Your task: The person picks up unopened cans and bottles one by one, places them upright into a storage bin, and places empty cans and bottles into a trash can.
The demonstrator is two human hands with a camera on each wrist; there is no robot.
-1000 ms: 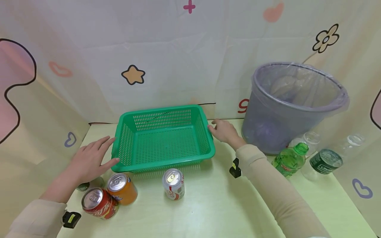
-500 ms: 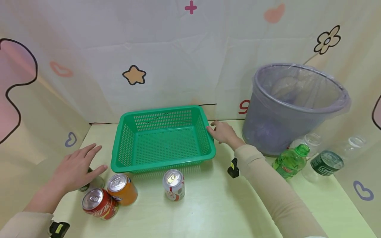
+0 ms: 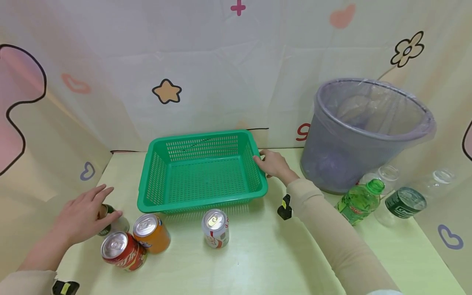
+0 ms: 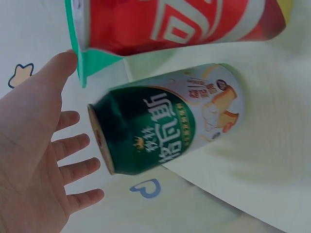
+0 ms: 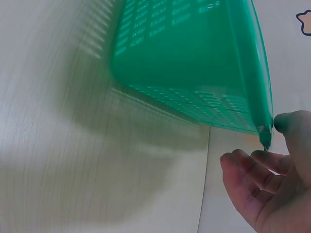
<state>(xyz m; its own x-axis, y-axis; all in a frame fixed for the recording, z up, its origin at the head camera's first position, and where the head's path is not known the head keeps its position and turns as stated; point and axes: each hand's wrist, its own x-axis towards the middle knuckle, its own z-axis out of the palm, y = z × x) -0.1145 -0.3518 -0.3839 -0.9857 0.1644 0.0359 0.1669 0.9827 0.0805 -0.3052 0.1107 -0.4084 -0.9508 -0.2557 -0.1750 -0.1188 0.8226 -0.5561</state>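
Note:
A green plastic basket (image 3: 206,180) with slotted sides stands at the back middle of the table. My right hand (image 3: 273,164) is at its right rim, thumb on top and fingers curled below the edge. To the left, my left hand (image 3: 82,215) hovers with spread fingers over a green and white can (image 4: 160,121), partly hidden in the head view. Beside that can stand a red cola can (image 3: 123,252) and an orange can (image 3: 152,234). A white and red can (image 3: 215,229) stands upright in front of the basket.
A purple-grey bin (image 3: 343,139) lined with a clear bag stands at the back right. Before it are a green plastic bottle (image 3: 359,201), a clear bottle with a dark green label (image 3: 405,203) and another clear bottle (image 3: 383,178). A patterned curtain (image 3: 221,61) hangs behind.
My left hand has moved from the basket's left side leftward and down to above the green and white can. My right hand stays at the right rim, its fingers shifting slightly.

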